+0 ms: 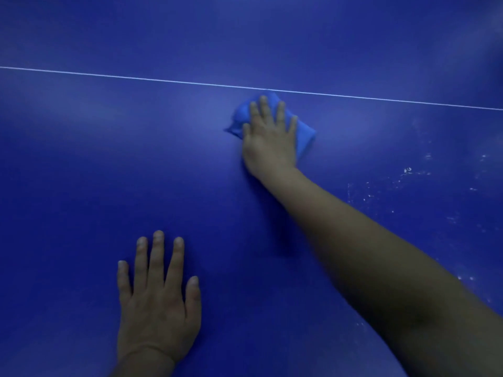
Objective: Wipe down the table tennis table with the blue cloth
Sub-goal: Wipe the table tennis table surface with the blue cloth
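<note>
The dark blue table tennis table (109,172) fills the whole view. A light blue cloth (304,137), crumpled into a pad, lies on it just below a thin white line (136,77). My right hand (268,137) presses flat on the cloth with straight, spread fingers, the arm reaching in from the lower right. Most of the cloth is hidden under that hand. My left hand (158,295) rests flat on the bare table near the bottom, fingers straight and spread, holding nothing.
The white line runs across the table from upper left to right. White specks and smears (408,171) dot the surface at the right, beside my right forearm.
</note>
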Motion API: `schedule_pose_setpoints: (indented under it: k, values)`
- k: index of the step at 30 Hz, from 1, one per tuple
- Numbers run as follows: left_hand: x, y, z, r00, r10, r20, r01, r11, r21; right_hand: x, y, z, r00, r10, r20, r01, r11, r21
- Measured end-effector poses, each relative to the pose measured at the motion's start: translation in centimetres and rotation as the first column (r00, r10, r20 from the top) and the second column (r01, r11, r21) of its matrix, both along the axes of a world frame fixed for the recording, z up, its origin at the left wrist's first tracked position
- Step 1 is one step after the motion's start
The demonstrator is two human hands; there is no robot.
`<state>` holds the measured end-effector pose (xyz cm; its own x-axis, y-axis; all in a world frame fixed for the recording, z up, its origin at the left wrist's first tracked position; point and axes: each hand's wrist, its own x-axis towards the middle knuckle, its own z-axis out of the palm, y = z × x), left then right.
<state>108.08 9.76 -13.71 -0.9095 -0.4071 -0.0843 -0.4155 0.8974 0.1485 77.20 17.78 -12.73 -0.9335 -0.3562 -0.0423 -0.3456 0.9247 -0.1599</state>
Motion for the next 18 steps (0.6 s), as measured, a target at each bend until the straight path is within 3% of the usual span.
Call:
schedule_pose_setpoints:
  k: [2, 4, 6, 9, 11, 13, 16, 18]
  values:
    - [-0.1, 0.0, -0.1, 1.000, 0.001, -0.005, -0.001, 1.000, -0.015, -1.5, -1.5, 0.4, 0.996, 0.074, 0.046, -0.073, 0.997, -0.030]
    - [-0.2, 0.1, -0.1, 1.000, 0.000, -0.012, -0.001, 1.000, -0.013, -4.8, 0.3, 0.3, 0.999, 0.045, 0.009, -0.045, 0.999, 0.020]
    - [-0.1, 0.1, 0.0, 1.000, 0.001, -0.011, -0.001, 1.000, -0.014, -8.4, 4.7, 0.2, 0.983, -0.182, -0.030, 0.183, 0.982, 0.049]
    - [-0.2, 0.2, 0.1, 1.000, 0.001, -0.006, -0.001, 1.000, -0.003, -10.9, 12.8, 0.7, 0.794, -0.608, 0.025, 0.608, 0.794, -0.020]
    - [-0.2, 0.0, 0.1, 1.000, -0.002, 0.009, 0.002, 1.000, 0.001, -10.2, 14.6, 0.9, 0.712, -0.700, 0.060, 0.703, 0.710, -0.042]
    - [0.0, -0.1, 0.1, 1.000, -0.002, 0.022, 0.002, 1.000, -0.002, -8.3, 12.6, 0.4, 0.805, -0.593, 0.013, 0.593, 0.804, -0.039]
    - [0.0, -0.1, 0.1, 1.000, 0.003, 0.014, -0.003, 1.000, 0.005, -4.5, 7.5, -0.3, 0.991, -0.127, -0.047, 0.128, 0.992, 0.014]
    - [-0.1, 0.0, 0.0, 1.000, 0.015, 0.005, -0.016, 1.000, 0.021, -3.5, 6.3, -0.3, 0.992, 0.127, 0.006, -0.127, 0.992, 0.022]
